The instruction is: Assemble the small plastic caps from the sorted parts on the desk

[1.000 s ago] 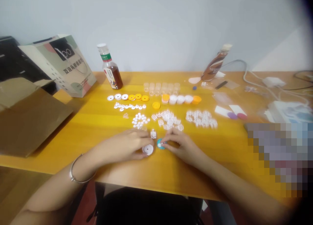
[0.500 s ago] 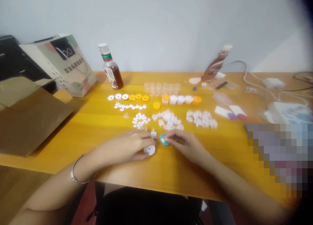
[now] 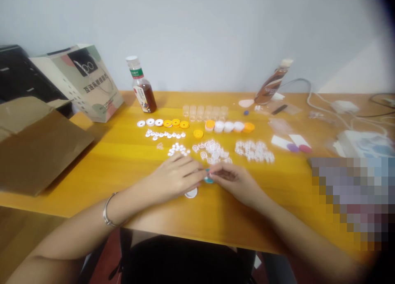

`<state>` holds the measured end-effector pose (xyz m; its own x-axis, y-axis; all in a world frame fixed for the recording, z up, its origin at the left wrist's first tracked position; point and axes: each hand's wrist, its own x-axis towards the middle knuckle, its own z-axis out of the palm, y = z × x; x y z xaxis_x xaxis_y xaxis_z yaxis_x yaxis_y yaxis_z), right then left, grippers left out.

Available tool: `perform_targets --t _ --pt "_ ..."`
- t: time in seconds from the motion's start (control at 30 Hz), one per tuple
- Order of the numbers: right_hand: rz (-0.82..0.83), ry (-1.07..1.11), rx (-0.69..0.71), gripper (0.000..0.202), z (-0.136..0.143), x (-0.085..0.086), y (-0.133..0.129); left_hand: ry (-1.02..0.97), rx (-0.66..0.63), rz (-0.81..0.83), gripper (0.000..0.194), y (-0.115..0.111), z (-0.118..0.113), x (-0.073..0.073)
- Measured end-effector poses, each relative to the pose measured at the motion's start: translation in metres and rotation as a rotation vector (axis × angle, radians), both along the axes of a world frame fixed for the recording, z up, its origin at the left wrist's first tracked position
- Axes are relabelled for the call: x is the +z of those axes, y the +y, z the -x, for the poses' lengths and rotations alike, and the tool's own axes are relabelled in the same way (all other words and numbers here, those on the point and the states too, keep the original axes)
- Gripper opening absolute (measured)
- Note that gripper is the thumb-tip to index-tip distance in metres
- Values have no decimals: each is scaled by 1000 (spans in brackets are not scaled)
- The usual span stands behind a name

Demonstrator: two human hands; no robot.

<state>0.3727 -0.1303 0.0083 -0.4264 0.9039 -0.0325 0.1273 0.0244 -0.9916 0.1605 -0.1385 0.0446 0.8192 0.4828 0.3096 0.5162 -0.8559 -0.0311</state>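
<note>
Head view: left hand (image 3: 173, 178) and right hand (image 3: 236, 181) meet fingertip to fingertip, pinching a small teal disc (image 3: 209, 179) between them; white ring (image 3: 191, 193) lies beside on yellow table (image 3: 123, 160).

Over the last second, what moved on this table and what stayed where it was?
The left hand left the white disc and slid right, its fingers meeting the right hand at the teal disc, which the right hand pinches. The small white cage piece is now hidden. The disc lies uncovered. Both bottles and the sorted rows stayed put.
</note>
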Motion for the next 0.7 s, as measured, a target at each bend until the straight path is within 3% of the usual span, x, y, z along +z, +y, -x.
perform_targets --t 0.1,0.33,0.47,0.7 --pt "46 41 5 12 2 9 -4 25 -84 -171 18 3 -2 -2" --pt "172 167 -19 13 4 15 -7 -39 -187 -366 13 3 0 -4" --pt "247 274 -103 28 7 15 -10 -70 -174 -469 13 2 2 -3" --pt "391 409 -113 32 12 17 -15 -68 -151 -564 15 0 1 -2"
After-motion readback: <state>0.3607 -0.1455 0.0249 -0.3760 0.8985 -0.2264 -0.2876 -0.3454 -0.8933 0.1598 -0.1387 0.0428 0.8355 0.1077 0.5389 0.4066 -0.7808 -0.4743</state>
